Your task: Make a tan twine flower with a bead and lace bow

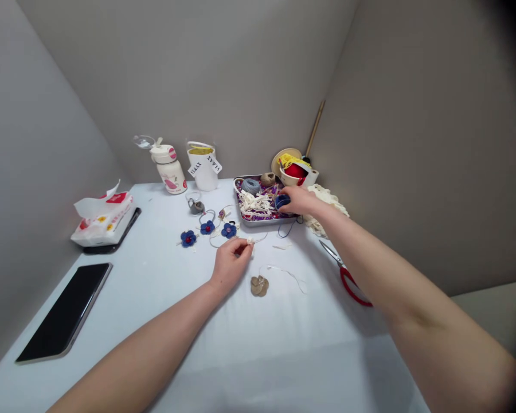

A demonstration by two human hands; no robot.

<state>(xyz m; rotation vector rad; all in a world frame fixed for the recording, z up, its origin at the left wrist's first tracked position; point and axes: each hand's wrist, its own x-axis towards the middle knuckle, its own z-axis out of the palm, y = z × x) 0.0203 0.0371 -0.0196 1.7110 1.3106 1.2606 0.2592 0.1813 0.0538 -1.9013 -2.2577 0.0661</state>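
My right hand (300, 200) reaches into the metal tray (270, 222), its fingers closed round a dark blue ball of yarn (282, 201). A blue strand (287, 230) trails over the tray's front edge. Low over the table, my left hand (231, 265) pinches a small white piece (250, 241), too small to name, with a thin thread running off to the right. Just beyond it lie blue crocheted flowers (229, 230) with beaded centres. A brown flower (259, 285) with a thread rests on the near side of this hand.
Red-handled scissors (348, 281) lie beneath my right forearm. Cream crocheted fabric (327, 201) and a bowl of yarn (293, 172) stand by the tray. Further left are a white bottle (171, 171), a white cup (204, 172), a tissue pack (105, 221) and a phone (66, 312).
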